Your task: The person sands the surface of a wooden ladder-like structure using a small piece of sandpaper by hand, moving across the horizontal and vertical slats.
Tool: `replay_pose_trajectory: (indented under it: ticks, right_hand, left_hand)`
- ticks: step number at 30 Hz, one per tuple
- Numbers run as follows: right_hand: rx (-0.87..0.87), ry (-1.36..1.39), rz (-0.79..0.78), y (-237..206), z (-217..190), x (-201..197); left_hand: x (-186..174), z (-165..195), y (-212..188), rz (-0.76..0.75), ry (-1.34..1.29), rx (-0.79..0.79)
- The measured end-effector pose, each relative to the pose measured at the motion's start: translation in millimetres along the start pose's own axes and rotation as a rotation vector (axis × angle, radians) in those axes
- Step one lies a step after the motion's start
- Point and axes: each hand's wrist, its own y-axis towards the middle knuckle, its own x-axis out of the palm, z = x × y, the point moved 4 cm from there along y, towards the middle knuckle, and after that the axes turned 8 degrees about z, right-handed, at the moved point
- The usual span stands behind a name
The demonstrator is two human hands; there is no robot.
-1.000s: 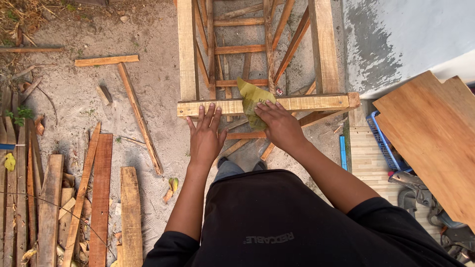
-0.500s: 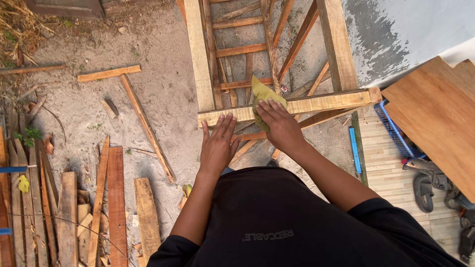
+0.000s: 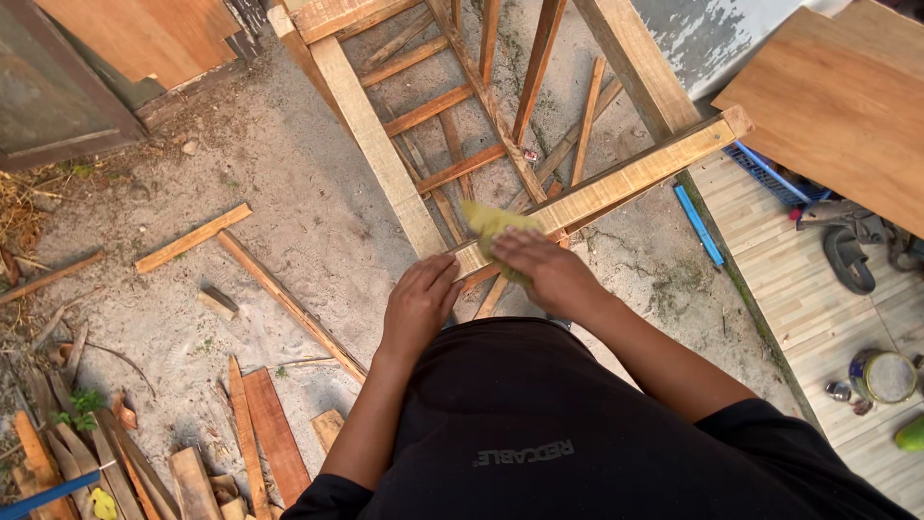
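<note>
Right hand (image 3: 551,272) presses yellow cloth (image 3: 489,222) on wooden rail (image 3: 616,183).

The right hand (image 3: 553,272) covers most of a yellow-green sanding sheet (image 3: 489,221), so only its upper edge shows; whether the fingers grip it or press flat cannot be told. The left hand (image 3: 420,306) hides the near end of the pale wooden rail (image 3: 616,183) and its joint with the frame. The wooden frame (image 3: 371,135) is cut off by the top edge. A plywood sheet (image 3: 847,106) runs past the right edge. A round tin (image 3: 883,376) near the right edge has contents too small to make out. The person's dark shirt (image 3: 539,433) blocks the ground below.
</note>
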Motion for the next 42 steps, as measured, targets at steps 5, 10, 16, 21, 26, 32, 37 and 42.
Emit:
replay_pose_trajectory:
  ticks: [5, 10, 16, 21, 26, 32, 37, 42]
  right_hand:
    - [0.017, -0.101, 0.024, -2, -10, 0]
    - [0.145, -0.044, 0.112, -7, -10, -6]
    - [0.075, -0.011, 0.020, -11, -27, -4]
    - [0.336, -0.143, 0.196, -16, -12, -25]
    - [0.109, 0.001, 0.017, -11, -39, 10]
    - [0.249, -0.158, 0.143, -11, -17, -8]
    - [0.097, 0.010, -0.013, -7, -52, 14]
    - [0.005, -0.069, -0.025, 3, -63, 19]
  left_hand:
    - [-9, -8, 10, -0.043, -0.102, 0.071]
    - [-10, -13, 14, -0.075, -0.152, 0.137]
    - [-9, -18, 16, -0.099, -0.202, 0.172]
    - [-11, -24, 11, -0.070, -0.230, 0.204]
    - [-11, -29, 7, -0.082, -0.229, 0.226]
    - [-10, -29, 1, -0.056, -0.228, 0.226]
    - [-10, -30, -4, -0.016, -0.167, 0.246]
    - [-9, -33, -22, 0.078, -0.098, 0.145]
